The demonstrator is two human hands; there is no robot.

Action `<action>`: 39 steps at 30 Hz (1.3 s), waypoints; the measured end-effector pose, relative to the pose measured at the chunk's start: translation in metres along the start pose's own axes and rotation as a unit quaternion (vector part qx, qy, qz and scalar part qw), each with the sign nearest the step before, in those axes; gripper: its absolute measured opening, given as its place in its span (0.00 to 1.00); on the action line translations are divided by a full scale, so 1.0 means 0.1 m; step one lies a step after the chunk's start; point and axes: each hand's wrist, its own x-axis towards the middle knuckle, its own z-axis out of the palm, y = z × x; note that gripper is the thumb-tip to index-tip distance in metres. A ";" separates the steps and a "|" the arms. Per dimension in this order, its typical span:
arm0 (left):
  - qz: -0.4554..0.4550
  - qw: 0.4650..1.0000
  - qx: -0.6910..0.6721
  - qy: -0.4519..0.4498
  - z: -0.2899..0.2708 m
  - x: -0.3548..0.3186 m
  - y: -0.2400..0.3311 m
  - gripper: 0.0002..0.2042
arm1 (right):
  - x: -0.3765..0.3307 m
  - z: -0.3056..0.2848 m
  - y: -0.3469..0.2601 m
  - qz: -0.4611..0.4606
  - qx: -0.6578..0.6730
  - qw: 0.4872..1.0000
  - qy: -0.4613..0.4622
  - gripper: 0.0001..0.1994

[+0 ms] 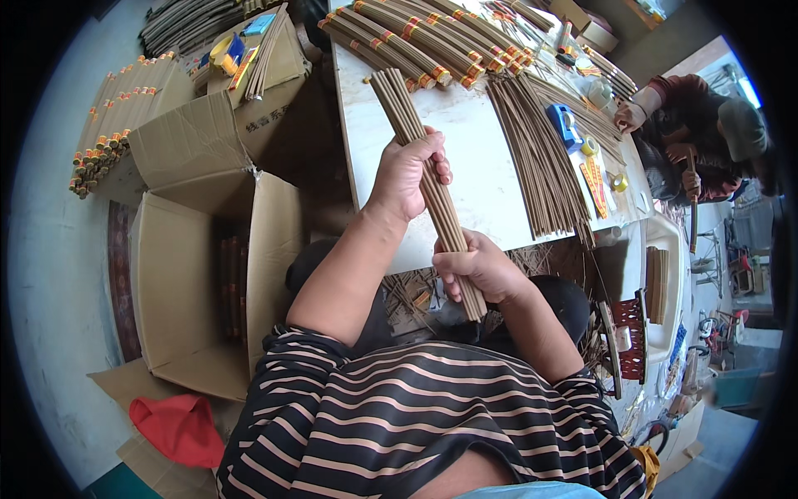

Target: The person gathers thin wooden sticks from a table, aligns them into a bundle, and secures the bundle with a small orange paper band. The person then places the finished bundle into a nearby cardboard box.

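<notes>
Both my hands grip one bundle of brown incense sticks [445,210], held tilted above the near edge of the white table [465,137]. My left hand [409,173] is wrapped round its upper part, while my right hand [480,268] closes round it near the lower end. No band shows on this bundle. To the right of my hands a wide layer of loose incense sticks [540,166] lies on the table. Finished-looking bundles [399,46] with red and yellow bands are heaped at the table's far side.
A blue tape dispenser [565,127], tape rolls [589,146] and red-yellow labels [593,187] lie on the right. An open cardboard box [187,291] stands at my left, near stacked bundles [125,108] and a red cloth [176,428]. Another person [698,125] is at the right.
</notes>
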 end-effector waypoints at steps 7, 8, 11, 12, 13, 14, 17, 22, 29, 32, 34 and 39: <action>0.016 0.999 0.034 0.031 -0.02 -0.01 -0.08 0.05 | 0.03 -0.02 0.11 -0.029 -0.143 0.986 0.084 0.08; -0.019 0.999 -0.030 -0.023 -0.02 -0.01 -0.05 0.05 | 0.00 -0.05 0.10 0.002 -0.006 1.000 0.013 0.08; -0.052 0.995 -0.065 -0.059 0.02 -0.04 -0.03 0.05 | -0.04 -0.08 0.09 0.047 0.155 0.984 -0.076 0.08; -0.028 0.998 -0.015 -0.053 0.02 -0.04 -0.03 0.08 | -0.04 -0.09 0.10 0.043 0.127 0.989 -0.055 0.09; -0.011 0.999 0.010 -0.047 0.01 -0.04 -0.05 0.09 | -0.03 -0.09 0.10 0.039 0.099 0.994 -0.033 0.09; 0.006 0.998 0.036 -0.041 0.00 -0.03 -0.07 0.10 | -0.05 -0.08 0.06 0.044 0.083 0.995 -0.021 0.10; 0.027 0.997 0.077 -0.018 -0.03 -0.06 -0.11 0.11 | -0.06 -0.06 0.04 0.041 0.041 0.998 0.001 0.10; 0.020 0.997 0.070 -0.002 -0.02 -0.06 -0.13 0.13 | -0.06 -0.07 0.06 0.046 0.056 0.997 -0.011 0.09; 0.013 0.989 0.140 0.052 -0.07 -0.04 -0.14 0.08 | -0.02 0.00 0.04 0.028 -0.123 0.989 0.076 0.09; 0.017 0.987 0.140 0.075 -0.03 -0.06 -0.15 0.07 | -0.01 -0.01 0.06 0.028 -0.193 0.976 0.100 0.11; 0.015 0.990 0.110 0.092 -0.03 -0.05 -0.15 0.07 | 0.00 -0.01 0.06 0.029 -0.256 0.958 0.125 0.12; 0.014 0.996 0.054 0.071 -0.09 -0.01 -0.13 0.07 | 0.00 -0.03 0.08 0.016 -0.181 0.980 0.086 0.11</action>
